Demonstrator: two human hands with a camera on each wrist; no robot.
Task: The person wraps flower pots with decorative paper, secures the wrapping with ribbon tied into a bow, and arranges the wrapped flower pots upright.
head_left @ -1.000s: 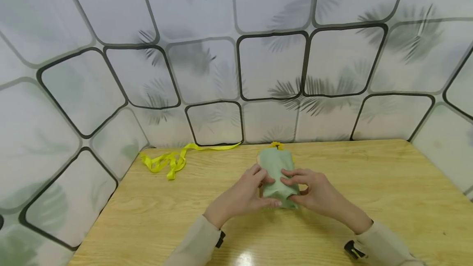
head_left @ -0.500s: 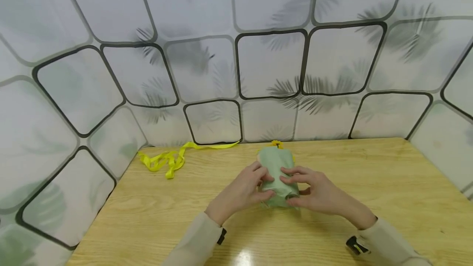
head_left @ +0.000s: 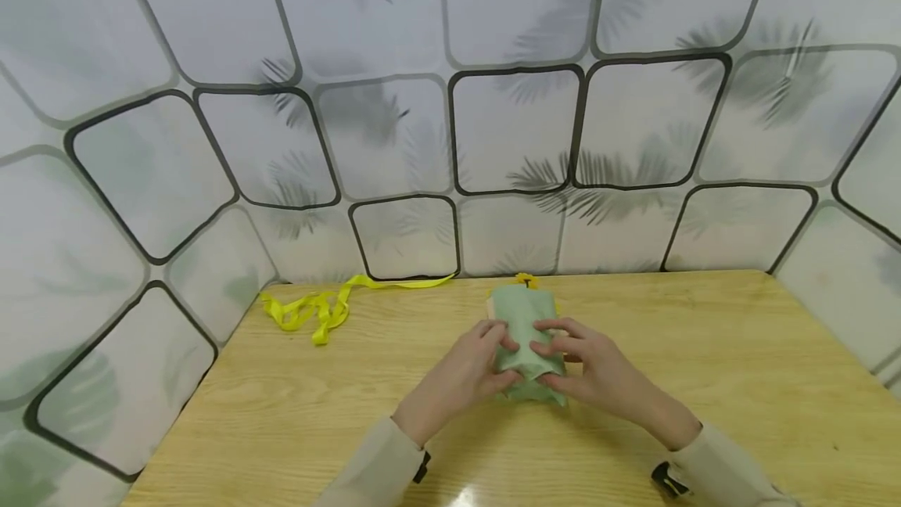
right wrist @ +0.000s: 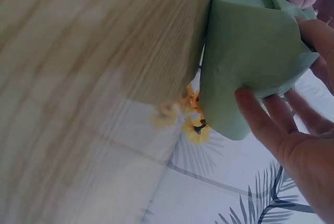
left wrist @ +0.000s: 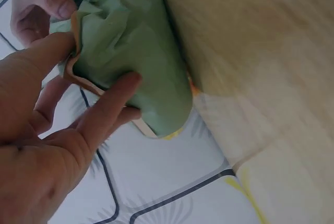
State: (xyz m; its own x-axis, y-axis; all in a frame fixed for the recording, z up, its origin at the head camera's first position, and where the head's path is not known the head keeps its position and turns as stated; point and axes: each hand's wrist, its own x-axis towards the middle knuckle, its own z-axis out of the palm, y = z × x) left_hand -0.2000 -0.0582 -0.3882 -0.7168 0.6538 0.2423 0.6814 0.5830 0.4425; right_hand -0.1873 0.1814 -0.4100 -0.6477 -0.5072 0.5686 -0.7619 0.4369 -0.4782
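Observation:
A small bouquet wrapped in pale green paper (head_left: 524, 315) lies on the table, its gathered lower end toward me. Yellow flowers (head_left: 525, 280) peek out past its far end; the right wrist view shows an orange-yellow bloom (right wrist: 197, 130) there. My left hand (head_left: 464, 366) holds the wrap from the left, fingertips on top and thumb at the folded lower end. From the right, my right hand (head_left: 601, 374) grips it the same way, thumb at the lower fold. In the left wrist view, a tan inner edge (left wrist: 78, 75) of the paper shows by the left hand's fingers.
A loose yellow ribbon (head_left: 321, 333) lies crumpled at the table's back left, one end running along the back edge. The wooden table (head_left: 296, 421) meets a patterned curtain (head_left: 514, 131) behind and at both sides. Dark straps (head_left: 669, 480) sit at the sleeves.
My left thumb has drawn up from the wrap's lower edge onto its fold. The lower end of the paper has been bunched between the thumbs. The ribbon stays put.

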